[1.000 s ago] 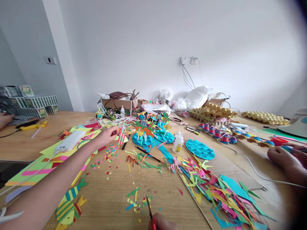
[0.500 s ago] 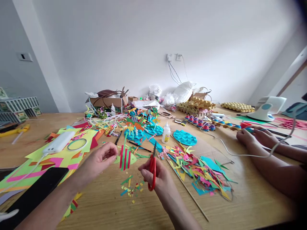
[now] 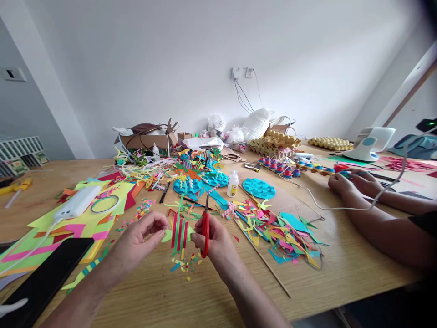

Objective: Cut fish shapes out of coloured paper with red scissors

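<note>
A paper fish (image 3: 180, 233) with red and green stripes and pale green ends hangs between my two hands, above small paper snippets (image 3: 186, 263). My left hand (image 3: 145, 239) is at the fish's left end, thumb and forefinger slightly apart; contact with its edge is hard to make out. In my right hand (image 3: 216, 239) are red-handled scissors (image 3: 205, 233), blades pointing up and away. The thumb and forefinger of that hand also meet the fish's right end. A thin green strip (image 3: 180, 207) rises above the fish.
A glue bottle (image 3: 233, 183) stands beyond my right hand, beside a blue-painted egg tray piece (image 3: 258, 187). Paper scraps (image 3: 290, 237) and a wooden stick (image 3: 264, 262) lie rightward. Coloured sheets, a power strip (image 3: 78, 202) and a black phone (image 3: 54, 278) are leftward. Another person's hands (image 3: 355, 182) work at right.
My right hand has moved left and its fingertips have come to the fish's right end, scissors still in it. My left hand's pinch on the other end has loosened. The view has shifted slightly.
</note>
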Action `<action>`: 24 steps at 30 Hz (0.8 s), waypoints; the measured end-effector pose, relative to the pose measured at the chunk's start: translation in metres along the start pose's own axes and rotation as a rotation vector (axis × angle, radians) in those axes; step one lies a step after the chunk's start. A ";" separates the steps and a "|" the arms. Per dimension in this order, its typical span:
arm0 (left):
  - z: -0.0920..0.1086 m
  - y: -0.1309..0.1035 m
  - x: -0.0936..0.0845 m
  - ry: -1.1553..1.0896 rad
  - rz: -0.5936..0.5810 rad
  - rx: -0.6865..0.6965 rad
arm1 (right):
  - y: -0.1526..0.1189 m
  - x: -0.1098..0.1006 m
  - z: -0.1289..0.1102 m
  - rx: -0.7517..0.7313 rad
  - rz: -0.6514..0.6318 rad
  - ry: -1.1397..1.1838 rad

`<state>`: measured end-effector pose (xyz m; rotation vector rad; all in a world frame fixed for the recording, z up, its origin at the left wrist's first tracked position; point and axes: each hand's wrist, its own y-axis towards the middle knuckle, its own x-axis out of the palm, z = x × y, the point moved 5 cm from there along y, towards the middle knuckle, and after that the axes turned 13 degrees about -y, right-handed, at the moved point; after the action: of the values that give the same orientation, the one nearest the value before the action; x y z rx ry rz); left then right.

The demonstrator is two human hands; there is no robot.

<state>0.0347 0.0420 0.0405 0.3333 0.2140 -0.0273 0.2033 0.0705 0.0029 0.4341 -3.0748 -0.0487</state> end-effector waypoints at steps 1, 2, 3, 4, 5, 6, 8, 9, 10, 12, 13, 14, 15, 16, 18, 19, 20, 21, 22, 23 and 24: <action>-0.001 -0.001 -0.003 -0.029 0.023 -0.014 | -0.001 0.000 0.000 0.007 0.006 0.016; -0.003 -0.002 -0.006 -0.064 0.054 -0.023 | -0.002 -0.001 0.000 0.014 0.011 0.036; -0.004 -0.004 -0.010 -0.106 0.098 -0.029 | -0.003 -0.001 -0.001 0.020 0.017 0.060; -0.005 -0.006 -0.013 -0.159 0.148 -0.038 | -0.004 -0.001 0.000 0.026 0.021 0.087; -0.007 -0.009 -0.015 -0.221 0.200 -0.055 | -0.005 -0.001 0.000 0.031 0.025 0.115; -0.011 -0.012 -0.016 -0.286 0.250 -0.084 | -0.006 -0.001 0.001 0.035 0.029 0.143; -0.019 -0.020 -0.012 -0.402 0.324 -0.170 | -0.007 0.000 0.002 0.037 0.041 0.197; -0.023 -0.025 -0.009 -0.445 0.343 -0.215 | -0.007 0.000 0.003 0.035 0.048 0.220; -0.028 -0.029 -0.004 -0.477 0.357 -0.249 | -0.008 0.001 0.004 0.031 0.052 0.240; -0.034 -0.036 0.002 -0.495 0.386 -0.267 | -0.008 0.003 0.006 0.036 0.049 0.276; -0.035 -0.039 0.003 -0.458 0.408 -0.237 | -0.009 0.005 0.006 0.047 0.039 0.296; -0.033 -0.041 0.002 -0.372 0.425 -0.171 | -0.009 0.007 0.007 0.062 0.023 0.318; -0.028 -0.042 0.001 -0.232 0.433 -0.063 | -0.009 0.009 0.008 0.075 0.008 0.338; -0.020 -0.043 0.000 -0.049 0.430 0.083 | -0.010 0.010 0.008 0.086 -0.004 0.352; 0.001 -0.045 0.006 0.357 0.376 0.409 | -0.011 0.012 0.009 0.091 -0.004 0.352; 0.009 -0.047 0.012 0.529 0.336 0.547 | -0.011 0.012 0.009 0.089 0.007 0.344; 0.015 -0.048 0.017 0.661 0.299 0.646 | -0.012 0.012 0.009 0.087 0.017 0.338; 0.019 -0.048 0.021 0.759 0.272 0.715 | -0.012 0.012 0.008 0.087 0.020 0.337; 0.022 -0.048 0.025 0.831 0.247 0.755 | -0.013 0.013 0.008 0.085 0.021 0.343; 0.023 -0.047 0.028 0.886 0.221 0.779 | -0.014 0.014 0.008 0.084 0.016 0.352; 0.023 -0.047 0.031 0.930 0.195 0.792 | -0.015 0.015 0.008 0.085 0.007 0.359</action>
<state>0.0666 -0.0096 0.0405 1.1496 1.1029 0.2481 0.1930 0.0523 -0.0056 0.3861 -2.7316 0.1442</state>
